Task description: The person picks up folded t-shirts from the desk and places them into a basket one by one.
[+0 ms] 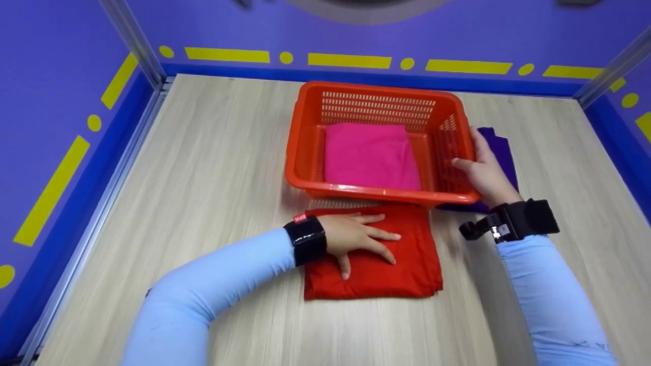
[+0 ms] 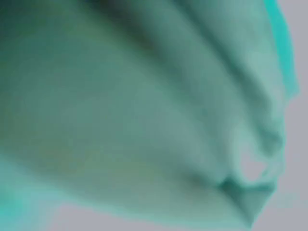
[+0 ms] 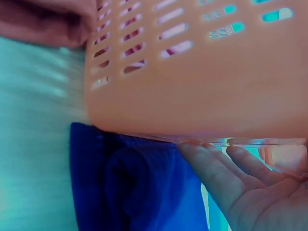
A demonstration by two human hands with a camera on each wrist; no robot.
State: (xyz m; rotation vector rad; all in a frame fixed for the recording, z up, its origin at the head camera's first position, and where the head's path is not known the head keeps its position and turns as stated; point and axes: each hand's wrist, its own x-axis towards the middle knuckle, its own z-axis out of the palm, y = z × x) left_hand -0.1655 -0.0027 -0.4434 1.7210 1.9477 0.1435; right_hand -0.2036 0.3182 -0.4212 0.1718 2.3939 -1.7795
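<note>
An orange plastic basket [image 1: 379,192] with slotted walls stands toward the back, with a folded pink cloth [image 1: 368,157] inside. My right hand [image 1: 483,165] grips its right end, thumb over the rim and fingers along the outside. In the right wrist view those fingers [image 3: 216,173] lie against the basket [image 3: 202,96]. My left hand [image 1: 361,239] rests with spread fingers on a folded red cloth [image 1: 376,282] in front of the basket. Blurred cloth [image 2: 120,120] fills most of the left wrist view.
A folded purple cloth [image 1: 503,157] lies partly under the basket's right end and my right hand; its folded edge [image 3: 139,178] shows in the right wrist view. The light wood table [image 1: 224,168] is bounded by purple-blue panels [image 1: 229,30] and metal posts.
</note>
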